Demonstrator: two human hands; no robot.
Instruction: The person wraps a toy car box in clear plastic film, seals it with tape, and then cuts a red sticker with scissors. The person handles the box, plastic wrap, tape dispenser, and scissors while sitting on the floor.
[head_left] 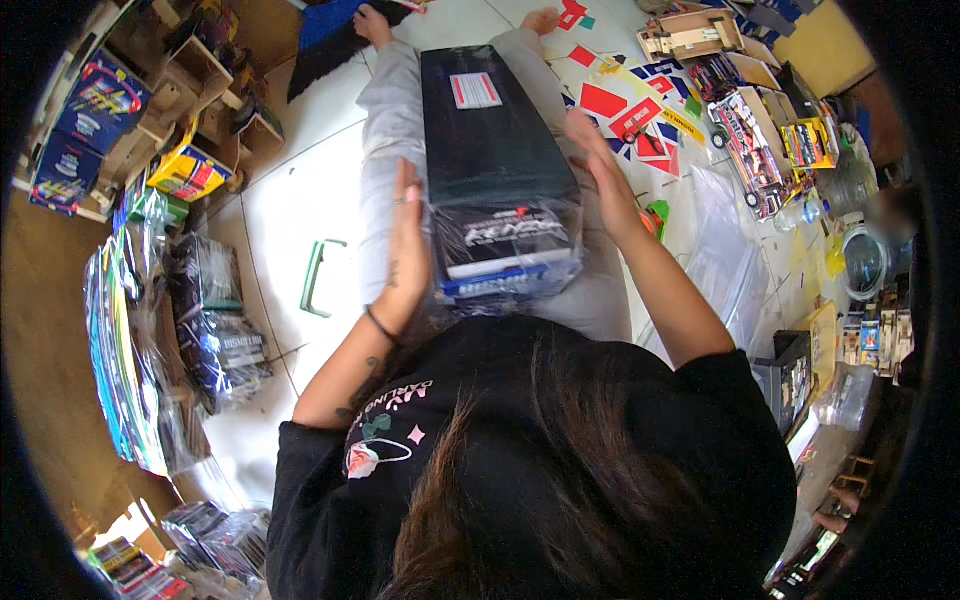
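A long black box (490, 130) in clear, shiny plastic wrap lies lengthwise on my outstretched legs. It carries a white and red label on its top, and its near end has white lettering and a blue strip. My left hand (406, 220) is held flat along the box's left side, fingers stretched forward. On the other side my right hand (603, 170) has its fingers extended and slightly blurred, close to the box's right edge; whether it touches the box I cannot tell. Neither hand is wrapped around anything.
On the left floor lie a green plastic frame (318, 277), plastic-wrapped dark packages (220, 355) and wooden toy trucks (200, 75). Red and blue paper scraps (610, 100), a clear plastic sheet (715, 240) and a toy truck (745, 155) are on the right.
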